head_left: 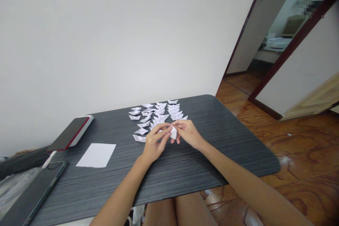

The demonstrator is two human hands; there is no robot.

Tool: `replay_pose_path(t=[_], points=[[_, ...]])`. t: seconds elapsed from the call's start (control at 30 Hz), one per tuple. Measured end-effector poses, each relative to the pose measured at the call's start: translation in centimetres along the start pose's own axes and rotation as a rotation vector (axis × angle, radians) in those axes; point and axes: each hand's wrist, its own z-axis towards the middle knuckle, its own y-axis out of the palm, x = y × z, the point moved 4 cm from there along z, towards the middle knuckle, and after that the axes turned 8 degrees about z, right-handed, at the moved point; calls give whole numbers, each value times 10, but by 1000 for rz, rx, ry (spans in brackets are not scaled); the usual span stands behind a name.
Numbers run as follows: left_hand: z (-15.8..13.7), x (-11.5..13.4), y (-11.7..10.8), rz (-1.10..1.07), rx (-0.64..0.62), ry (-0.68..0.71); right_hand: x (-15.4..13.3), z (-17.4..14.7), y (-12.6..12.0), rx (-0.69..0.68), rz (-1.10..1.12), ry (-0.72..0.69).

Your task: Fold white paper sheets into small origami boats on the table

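A small folded piece of white paper [173,132] is pinched between my two hands, above the dark table. My left hand [156,141] grips its left side with thumb and fingers closed. On the other side, my right hand [188,133] holds the upper right edge, its lower fingers showing behind the paper. Just beyond my hands stand several white paper boats [159,111] in rough columns; my hands hide part of the nearest ones. To the left a flat white sheet of paper [96,155] lies on the table.
The dark striped table [212,141] has a rounded right end and meets a white wall [119,35] behind. At the left lie a black tablet-like device with a red edge [70,132] and a phone-like device [37,194] with a white cable plug [49,160]. A doorway opens at right.
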Motion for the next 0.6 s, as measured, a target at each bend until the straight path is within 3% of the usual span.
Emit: replay_pose_path(t=[0.3,0.47,0.6], points=[[-2,-6,-4,37,52,-18,-7,-2,6,-223,-4,-38],[-5,-6,0,45,18,37,-9,-4,6,-210,-143,-75],[-3,-9,-1,-62,46,-105,-9,-3,5,-195,-178,-102]])
